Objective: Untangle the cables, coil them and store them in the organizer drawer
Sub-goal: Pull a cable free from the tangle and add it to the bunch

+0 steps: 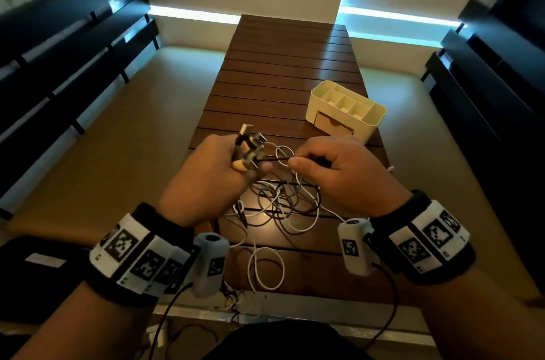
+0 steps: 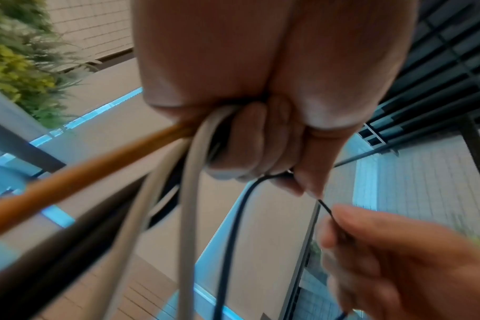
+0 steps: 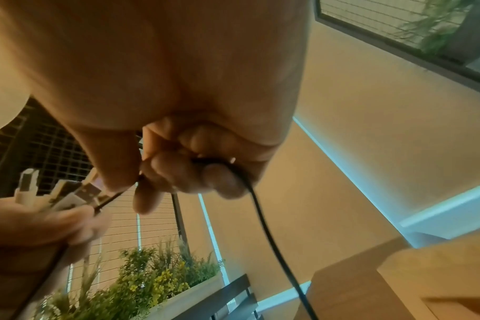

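The black cable (image 1: pixel 272 158) runs taut between your two hands, above the tangle of cables (image 1: pixel 283 203) on the slatted table (image 1: pixel 289 65). Your left hand (image 1: pixel 212 174) grips a bunch of plug ends (image 1: pixel 250 144); your right hand (image 1: pixel 339 171) pinches the black cable. The organizer (image 1: pixel 345 109) sits beyond, right.

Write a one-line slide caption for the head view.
Left hand grips bunched USB plugs; right hand pinches a black cable above the tangle, organizer beyond.
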A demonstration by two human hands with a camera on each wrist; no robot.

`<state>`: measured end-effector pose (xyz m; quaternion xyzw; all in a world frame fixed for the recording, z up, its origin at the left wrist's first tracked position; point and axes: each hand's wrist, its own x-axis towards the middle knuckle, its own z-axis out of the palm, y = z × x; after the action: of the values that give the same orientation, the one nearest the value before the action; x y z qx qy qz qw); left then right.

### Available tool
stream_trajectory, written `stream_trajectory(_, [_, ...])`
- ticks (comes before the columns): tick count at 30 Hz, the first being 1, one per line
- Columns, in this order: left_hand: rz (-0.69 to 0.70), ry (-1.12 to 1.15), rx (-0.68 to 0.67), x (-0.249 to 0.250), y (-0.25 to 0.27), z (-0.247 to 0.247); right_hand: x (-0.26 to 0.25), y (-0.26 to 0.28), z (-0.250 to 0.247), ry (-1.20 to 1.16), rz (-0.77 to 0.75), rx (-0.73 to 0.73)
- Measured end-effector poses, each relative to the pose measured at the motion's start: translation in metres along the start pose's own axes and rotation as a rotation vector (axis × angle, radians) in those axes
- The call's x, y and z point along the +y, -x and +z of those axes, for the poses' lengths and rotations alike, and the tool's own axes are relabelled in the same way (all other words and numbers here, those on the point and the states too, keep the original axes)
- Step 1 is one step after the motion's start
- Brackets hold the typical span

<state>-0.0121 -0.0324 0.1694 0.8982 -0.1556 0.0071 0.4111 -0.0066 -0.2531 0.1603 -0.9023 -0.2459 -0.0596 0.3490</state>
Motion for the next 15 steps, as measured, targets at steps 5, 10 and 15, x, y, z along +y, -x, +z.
stream_trajectory(5, [-0.037,0.334,0.087,-0.009,0.004,-0.021,0.019,0.007,0.018,-0.172,0.2,0.019])
stream_trajectory(10, [-0.143,0.553,0.018,-0.028,0.009,-0.028,0.026,0.006,0.037,-0.23,0.311,0.013])
stream_trajectory(15, [-0.191,0.878,-0.047,-0.05,0.014,-0.044,0.02,0.002,0.046,-0.231,0.367,0.029])
